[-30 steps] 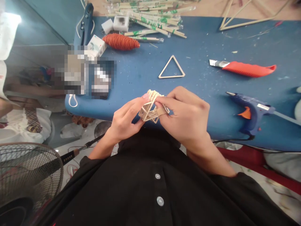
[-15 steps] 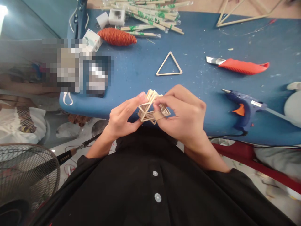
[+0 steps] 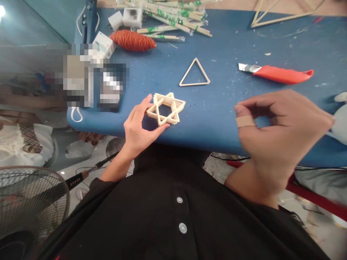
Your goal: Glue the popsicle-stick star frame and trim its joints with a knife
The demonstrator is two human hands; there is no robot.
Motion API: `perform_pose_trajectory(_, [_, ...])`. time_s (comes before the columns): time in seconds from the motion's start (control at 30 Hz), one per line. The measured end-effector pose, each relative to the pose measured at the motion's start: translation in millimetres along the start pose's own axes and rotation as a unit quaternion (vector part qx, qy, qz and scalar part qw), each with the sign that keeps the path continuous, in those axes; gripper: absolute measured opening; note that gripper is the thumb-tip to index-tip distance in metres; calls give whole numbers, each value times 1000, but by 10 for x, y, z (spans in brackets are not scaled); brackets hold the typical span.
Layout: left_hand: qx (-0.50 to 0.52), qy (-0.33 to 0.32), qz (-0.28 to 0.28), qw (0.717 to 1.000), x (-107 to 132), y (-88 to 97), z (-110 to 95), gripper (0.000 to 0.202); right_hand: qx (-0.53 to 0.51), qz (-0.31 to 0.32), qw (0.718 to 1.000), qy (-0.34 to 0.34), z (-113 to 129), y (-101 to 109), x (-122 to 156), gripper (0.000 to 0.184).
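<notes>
My left hand (image 3: 137, 131) grips a star-shaped frame of stacked wooden sticks (image 3: 171, 115) by its left side, thumb below and fingers above. The six-pointed star faces up at the front of the blue table, its middle open. Off to the right, my right hand (image 3: 282, 122) is raised in a pinch, thumb and forefinger together. Whatever those fingertips hold, if anything, is too small to make out. A bandage (image 3: 246, 122) wraps the right thumb. Beyond the star lies a single stick triangle (image 3: 194, 85).
A red utility knife (image 3: 284, 74) lies at the right on the blue table (image 3: 222, 47). Wrapped chopsticks (image 3: 173, 23), orange twine (image 3: 132, 40) and white boxes (image 3: 132, 18) sit at the back. A larger stick frame (image 3: 283, 20) is at back right; a fan (image 3: 32, 202) stands lower left.
The right hand has let go of the star and moved far right, now covering the glue gun. My left hand has turned the star to lie face up, slightly farther forward.
</notes>
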State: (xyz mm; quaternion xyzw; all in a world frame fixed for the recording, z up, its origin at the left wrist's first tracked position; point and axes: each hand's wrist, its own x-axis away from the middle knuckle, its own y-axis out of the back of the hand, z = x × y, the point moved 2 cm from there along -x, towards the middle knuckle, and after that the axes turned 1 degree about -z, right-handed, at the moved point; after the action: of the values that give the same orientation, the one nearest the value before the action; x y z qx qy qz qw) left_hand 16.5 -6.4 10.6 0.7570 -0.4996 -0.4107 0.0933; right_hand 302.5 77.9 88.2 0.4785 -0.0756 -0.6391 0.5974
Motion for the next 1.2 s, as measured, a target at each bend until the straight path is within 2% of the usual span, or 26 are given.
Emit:
perform_pose_trajectory(0.1, [-61,0,-29,998,112,-56,-51,109,20,12,999,-26,-102,-45,53,21])
perform_pose_trajectory(0.23, [-12,-29,-48,998,210,-87,-146,121,16,36,999,-25,-148,-223,109,16])
perform_pose_trajectory(0.3, [-11,-47,-53,997,193,-55,-158,116,19,39,999,-29,-144,-310,123,16])
perform_pose_trajectory(0.37, [-39,-68,-35,996,141,-19,-137,108,15,52,998,-34,-114,-389,128,20])
perform_pose_trajectory(0.5, [-68,-95,16,993,40,2,-74,98,-82,85,993,11,18,-545,116,10])
perform_pose_trajectory(0.67, [-97,-84,28,991,9,-47,-110,80,-176,169,964,109,119,-747,89,57])
perform_pose_trajectory(0.73, [-96,-80,22,992,13,-60,-135,81,-185,192,956,126,117,-805,75,63])
perform_pose_trajectory(0.93, [-89,-64,26,994,25,-83,-144,82,-207,191,952,124,127,-892,52,54])
perform_pose_trajectory(1.2, [-106,-68,32,992,22,-64,-168,87,-232,215,944,99,105,-927,77,56])
